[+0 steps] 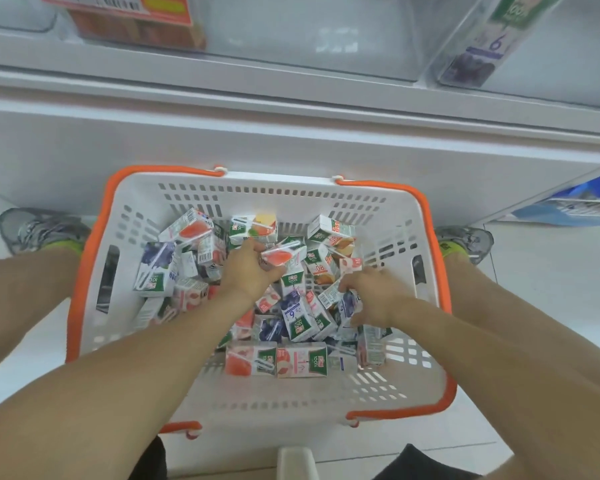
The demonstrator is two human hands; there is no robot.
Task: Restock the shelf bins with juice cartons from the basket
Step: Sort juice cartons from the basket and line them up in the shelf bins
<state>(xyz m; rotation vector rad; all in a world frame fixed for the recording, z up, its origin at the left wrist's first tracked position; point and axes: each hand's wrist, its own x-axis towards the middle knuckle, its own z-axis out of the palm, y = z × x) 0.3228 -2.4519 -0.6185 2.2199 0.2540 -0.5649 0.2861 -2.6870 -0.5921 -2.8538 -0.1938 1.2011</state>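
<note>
Head view: picking stage, left hand (248,271) grips a red carton (280,255), right hand (371,294) curls round a purple carton (349,304) in the basket (84,289); next, lift to the shelf bins (326,36)

The left hand (246,268) covers part of the red carton (281,256) its fingers curl round. Under the right hand's (371,296) fingers lie cartons, and which one they touch is hard to tell. Far past the fingertips, the shelf bins (312,39) are blurry and cut off at the top edge.
</note>
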